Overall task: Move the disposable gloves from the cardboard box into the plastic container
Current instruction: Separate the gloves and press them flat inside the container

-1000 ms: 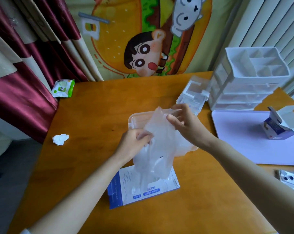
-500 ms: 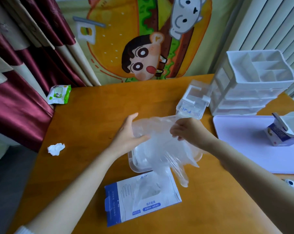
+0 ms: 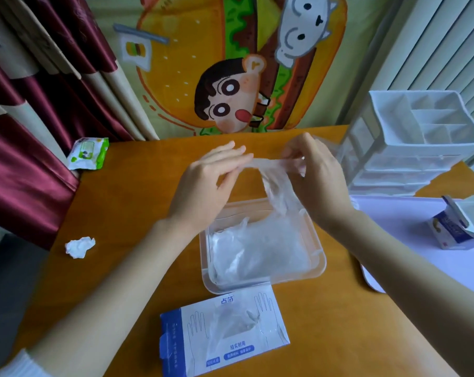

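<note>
Glove (image 3: pixel 278 187) (thin, limp film, likely slippery) hangs over the container (image 3: pixel 320 268); best pinched at an edge. Right hand (image 3: pixel 321 180) pinches one end; left hand (image 3: pixel 203 189), fingers near-straight, perhaps nips the other, though it is blurred.

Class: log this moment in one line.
left hand: pinches glove | right hand: pinches glove | plastic container: holds gloves | cardboard box: lying flat

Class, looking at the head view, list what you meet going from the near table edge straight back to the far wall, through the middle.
cardboard box → plastic container → glove → cartoon cloth
</note>
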Demonstrator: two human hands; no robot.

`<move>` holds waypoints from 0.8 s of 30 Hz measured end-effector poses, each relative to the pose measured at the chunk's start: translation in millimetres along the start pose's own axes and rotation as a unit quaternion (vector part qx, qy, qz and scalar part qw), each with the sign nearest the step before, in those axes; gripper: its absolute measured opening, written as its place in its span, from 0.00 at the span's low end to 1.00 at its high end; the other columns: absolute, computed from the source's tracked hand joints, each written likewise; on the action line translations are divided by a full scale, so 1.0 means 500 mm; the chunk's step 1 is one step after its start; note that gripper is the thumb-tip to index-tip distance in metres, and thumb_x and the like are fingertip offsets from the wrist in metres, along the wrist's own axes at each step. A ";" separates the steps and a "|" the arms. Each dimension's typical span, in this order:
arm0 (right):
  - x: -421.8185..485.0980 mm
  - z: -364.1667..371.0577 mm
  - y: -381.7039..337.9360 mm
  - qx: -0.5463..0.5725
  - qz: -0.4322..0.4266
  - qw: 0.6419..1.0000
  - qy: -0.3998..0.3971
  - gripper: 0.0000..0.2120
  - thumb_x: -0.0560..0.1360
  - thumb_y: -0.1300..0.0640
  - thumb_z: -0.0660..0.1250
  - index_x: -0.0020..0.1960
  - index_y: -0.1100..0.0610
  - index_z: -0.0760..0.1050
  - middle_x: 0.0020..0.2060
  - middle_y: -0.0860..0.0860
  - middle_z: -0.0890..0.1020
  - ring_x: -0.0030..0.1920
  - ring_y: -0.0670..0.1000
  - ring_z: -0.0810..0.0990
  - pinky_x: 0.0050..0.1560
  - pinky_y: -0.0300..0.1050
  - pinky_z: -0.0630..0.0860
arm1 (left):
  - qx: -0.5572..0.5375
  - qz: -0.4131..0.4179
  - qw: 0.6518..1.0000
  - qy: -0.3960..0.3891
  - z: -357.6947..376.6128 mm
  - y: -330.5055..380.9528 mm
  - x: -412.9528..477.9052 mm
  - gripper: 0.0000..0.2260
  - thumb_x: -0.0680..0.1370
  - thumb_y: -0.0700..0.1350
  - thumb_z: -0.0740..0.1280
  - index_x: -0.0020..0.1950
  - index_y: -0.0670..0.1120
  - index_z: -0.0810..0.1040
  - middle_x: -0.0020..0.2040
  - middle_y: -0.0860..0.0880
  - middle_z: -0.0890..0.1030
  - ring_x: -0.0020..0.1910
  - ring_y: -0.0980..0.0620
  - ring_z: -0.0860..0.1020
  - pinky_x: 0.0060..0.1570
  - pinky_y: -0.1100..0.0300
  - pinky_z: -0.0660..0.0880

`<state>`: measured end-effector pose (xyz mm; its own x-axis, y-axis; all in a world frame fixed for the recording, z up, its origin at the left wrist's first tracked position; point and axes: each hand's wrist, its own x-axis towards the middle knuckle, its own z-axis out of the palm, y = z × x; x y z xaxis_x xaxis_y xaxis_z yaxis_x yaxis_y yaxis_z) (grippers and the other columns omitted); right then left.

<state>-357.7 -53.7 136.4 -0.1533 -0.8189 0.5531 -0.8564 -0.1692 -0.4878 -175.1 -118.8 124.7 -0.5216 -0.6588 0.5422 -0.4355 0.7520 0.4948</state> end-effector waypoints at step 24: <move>-0.143 0.209 0.149 0.007 0.192 0.716 -0.671 0.20 0.77 0.42 0.62 0.63 0.53 0.73 0.59 0.50 0.78 0.59 0.50 0.77 0.62 0.44 0.71 | 0.300 -0.064 0.690 -0.655 0.212 -0.080 -0.152 0.13 0.80 0.40 0.60 0.64 0.42 0.74 0.63 0.43 0.75 0.61 0.45 0.71 0.61 0.53 0.65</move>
<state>-358.9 -65.1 -10.2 0.2440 -0.5939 -0.7667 -0.8713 0.2128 -0.4421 -195.5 -96.4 -8.3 -0.4947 -0.4306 -0.7549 -0.5607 0.8218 -0.1014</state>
